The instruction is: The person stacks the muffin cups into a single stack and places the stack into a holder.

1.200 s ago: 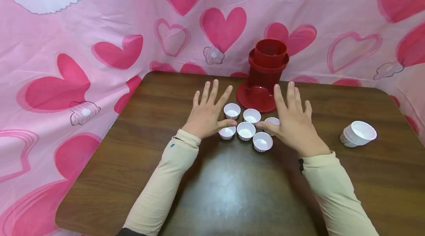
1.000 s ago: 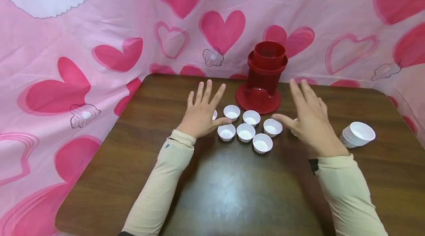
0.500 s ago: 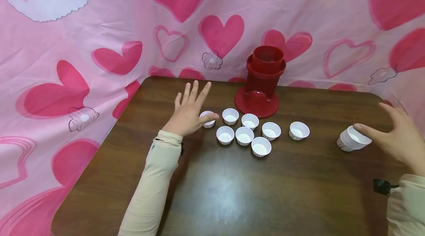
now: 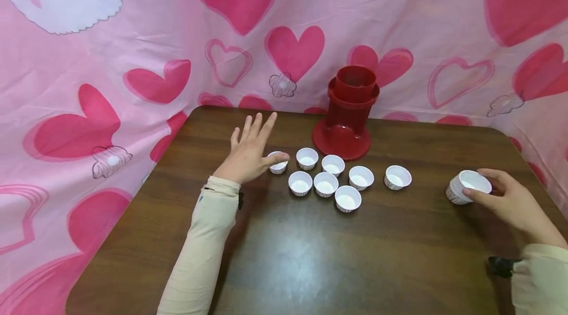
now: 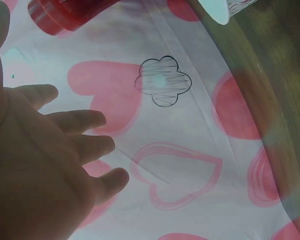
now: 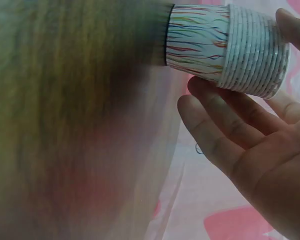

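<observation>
Gripping the nested stack of cups (image 4: 457,191) well calls, I judge, for light pressure shared round the rim, since thin walls like these would probably dent under a squeeze. The right hand (image 4: 516,201) has a narrow hold on it, thumb at the near side of the mouth and fingers at the far side, toward the right of the worktop (image 4: 266,256); I cannot tell whether the base bears any weight there. Seen from the right wrist, the rims lie closely layered, so parting one cup would need a pinch on the topmost rim alone and a straight pull; carrying the lot would go better with the fingers lower on the wall and the stack kept from tipping. The left hand (image 4: 248,155) holds nothing, its fingers spread wide, and its thumb covers part of the leftmost cup (image 4: 278,168); whether they touch is unclear. Best to keep it light there, as a brush could shift that cup. Eight loose cups (image 4: 326,184) stand mouth up in front of the red stand (image 4: 348,115), so any reach across should pass above their rims.
</observation>
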Motion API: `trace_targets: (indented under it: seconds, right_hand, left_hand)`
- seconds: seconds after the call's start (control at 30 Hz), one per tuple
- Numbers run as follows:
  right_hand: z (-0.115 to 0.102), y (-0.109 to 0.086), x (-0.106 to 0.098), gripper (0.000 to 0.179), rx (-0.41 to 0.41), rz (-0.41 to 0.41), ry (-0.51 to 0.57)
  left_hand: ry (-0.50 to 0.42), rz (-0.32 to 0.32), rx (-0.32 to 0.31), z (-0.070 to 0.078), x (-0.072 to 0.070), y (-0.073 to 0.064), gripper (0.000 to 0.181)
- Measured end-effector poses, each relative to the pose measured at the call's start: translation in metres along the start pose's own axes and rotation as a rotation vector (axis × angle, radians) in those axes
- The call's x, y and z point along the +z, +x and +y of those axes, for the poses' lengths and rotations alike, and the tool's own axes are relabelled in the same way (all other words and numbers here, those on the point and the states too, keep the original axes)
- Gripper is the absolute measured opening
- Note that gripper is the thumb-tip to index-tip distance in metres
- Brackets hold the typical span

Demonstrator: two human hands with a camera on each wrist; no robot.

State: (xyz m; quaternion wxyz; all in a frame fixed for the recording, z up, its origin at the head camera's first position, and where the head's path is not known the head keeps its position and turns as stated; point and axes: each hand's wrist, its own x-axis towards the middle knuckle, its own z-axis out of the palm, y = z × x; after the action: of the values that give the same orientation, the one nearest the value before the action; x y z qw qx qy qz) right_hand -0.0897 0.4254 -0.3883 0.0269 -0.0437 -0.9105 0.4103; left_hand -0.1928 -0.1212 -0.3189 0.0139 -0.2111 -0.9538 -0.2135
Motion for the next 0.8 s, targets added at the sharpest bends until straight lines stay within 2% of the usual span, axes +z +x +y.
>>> trace_targets:
  seconds: [0.03, 0.1, 0.2, 0.27, 0.4, 0.5, 0.63, 0.73, 0.8]
  right_hand:
    - [0.002, 0.001, 0.001, 0.056, 0.007, -0.003, 0.034]
    - [0.004, 0.005, 0.001, 0.054, -0.001, 0.006, 0.012]
    - [0.008, 0.013, 0.002, 0.061, -0.008, -0.002, -0.034]
    - [0.010, 0.018, 0.003, 0.068, -0.019, -0.012, -0.084]
    - [0.014, 0.026, 0.006, 0.065, -0.017, -0.031, -0.030]
    - [0.017, 0.029, 0.008, 0.062, -0.029, -0.040, 0.028]
    - [0.022, 0.030, 0.010, 0.063, -0.025, -0.058, 0.062]
    - [0.025, 0.030, 0.011, 0.059, -0.027, -0.062, 0.080]
    - [0.026, 0.031, 0.012, 0.048, -0.036, -0.066, 0.119]
  left_hand:
    - [-0.006, 0.003, -0.003, 0.000, 0.000, 0.000, 0.101]
    - [-0.019, 0.010, -0.005, 0.000, -0.001, 0.001, 0.101]
    - [-0.061, 0.006, 0.004, 0.000, -0.004, 0.002, 0.099]
    - [-0.165, -0.013, 0.010, -0.001, -0.006, 0.002, 0.094]
    - [-0.418, -0.022, 0.045, -0.004, -0.011, 0.001, 0.084]
    - [-0.549, 0.026, 0.079, -0.009, -0.010, 0.003, 0.075]
    - [-0.704, 0.116, 0.082, -0.023, 0.000, 0.011, 0.061]
    - [-0.796, 0.165, 0.043, -0.035, 0.009, 0.015, 0.054]
    - [-0.826, 0.178, -0.010, -0.042, 0.014, 0.017, 0.051]
